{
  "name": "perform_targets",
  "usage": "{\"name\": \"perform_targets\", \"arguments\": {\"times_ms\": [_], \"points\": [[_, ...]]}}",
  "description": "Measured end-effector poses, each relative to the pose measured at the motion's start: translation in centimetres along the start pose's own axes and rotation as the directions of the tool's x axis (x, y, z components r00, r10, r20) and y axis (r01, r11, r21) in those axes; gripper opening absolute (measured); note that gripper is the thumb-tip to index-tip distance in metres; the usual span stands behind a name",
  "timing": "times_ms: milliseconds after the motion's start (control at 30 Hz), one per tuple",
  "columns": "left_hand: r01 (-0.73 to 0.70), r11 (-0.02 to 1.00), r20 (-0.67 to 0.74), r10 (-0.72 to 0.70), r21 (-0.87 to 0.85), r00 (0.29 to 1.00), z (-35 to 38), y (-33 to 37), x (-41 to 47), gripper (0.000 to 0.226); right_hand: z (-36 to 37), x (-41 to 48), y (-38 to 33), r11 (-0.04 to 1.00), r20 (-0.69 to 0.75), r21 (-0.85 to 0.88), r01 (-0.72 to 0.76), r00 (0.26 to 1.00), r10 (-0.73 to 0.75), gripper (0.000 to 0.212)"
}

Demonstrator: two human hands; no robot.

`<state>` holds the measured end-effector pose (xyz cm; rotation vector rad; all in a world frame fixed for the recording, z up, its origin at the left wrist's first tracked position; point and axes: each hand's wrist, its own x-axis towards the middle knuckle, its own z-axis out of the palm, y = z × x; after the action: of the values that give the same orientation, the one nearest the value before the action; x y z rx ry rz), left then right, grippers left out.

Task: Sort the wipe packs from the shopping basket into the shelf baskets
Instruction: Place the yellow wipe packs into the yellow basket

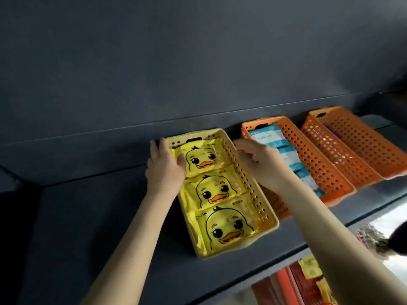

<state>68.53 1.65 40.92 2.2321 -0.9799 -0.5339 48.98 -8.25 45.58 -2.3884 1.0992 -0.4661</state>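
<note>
A yellow shelf basket (pixel 259 205) stands on the dark shelf and holds three yellow duck wipe packs in a row. My left hand (pixel 164 165) lies over the basket's far left wall, thumb pressing on the farthest duck pack (pixel 204 157). My right hand (pixel 257 164) hovers at the basket's far right rim with fingers curled, holding nothing that I can see. To the right, an orange basket (pixel 317 170) holds several blue-and-white wipe packs (pixel 268 136). A second orange basket (pixel 363 148) stands further right; its contents are blurred. The red shopping basket (pixel 293 287) shows below the shelf with a yellow pack (pixel 309 266) in it.
The shelf (pixel 99 216) stretches left of the yellow basket, with a dark back wall (pixel 176 73) behind. Its front edge runs diagonally at lower right. A dark blurred shape (pixel 398 238) sits at the right edge below the shelf.
</note>
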Motion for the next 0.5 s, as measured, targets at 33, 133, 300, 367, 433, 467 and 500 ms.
{"name": "perform_targets", "arguments": {"times_ms": [33,133,300,367,433,467,500], "points": [[-0.054,0.994,-0.045,0.059,0.098,0.997,-0.1,0.8,-0.8,0.066,-1.4,-1.2,0.6,1.000,-0.039,-0.026,0.004,0.999,-0.006,0.027],[-0.230,0.948,-0.093,0.255,0.221,0.963,0.3,4.2,-3.7,0.055,-5.9,-5.7,3.2,0.995,-0.164,-0.090,-0.044,0.986,0.029,0.021],[-0.468,0.882,0.041,0.466,0.059,0.884,5.5,11.5,-11.0,0.043,-13.0,-17.1,9.2,0.969,-0.235,-0.127,-0.211,0.956,0.178,0.026],[-0.531,0.846,0.071,0.528,0.037,0.846,8.6,14.6,-15.0,0.041,-15.2,-22.3,11.9,0.947,-0.247,-0.149,-0.285,0.938,0.243,0.027],[-0.581,0.814,0.114,0.577,0.007,0.809,12.0,17.3,-18.8,0.040,-17.1,-27.3,14.7,0.922,-0.254,-0.167,-0.348,0.919,0.301,0.030],[-0.608,0.794,0.147,0.603,-0.015,0.784,13.7,18.5,-20.7,0.039,-17.8,-29.6,16.0,0.906,-0.253,-0.169,-0.387,0.906,0.340,0.032],[-0.631,0.775,0.182,0.626,-0.037,0.759,15.6,19.5,-22.3,0.039,-18.3,-31.7,17.4,0.890,-0.249,-0.167,-0.424,0.892,0.378,0.033]]}}
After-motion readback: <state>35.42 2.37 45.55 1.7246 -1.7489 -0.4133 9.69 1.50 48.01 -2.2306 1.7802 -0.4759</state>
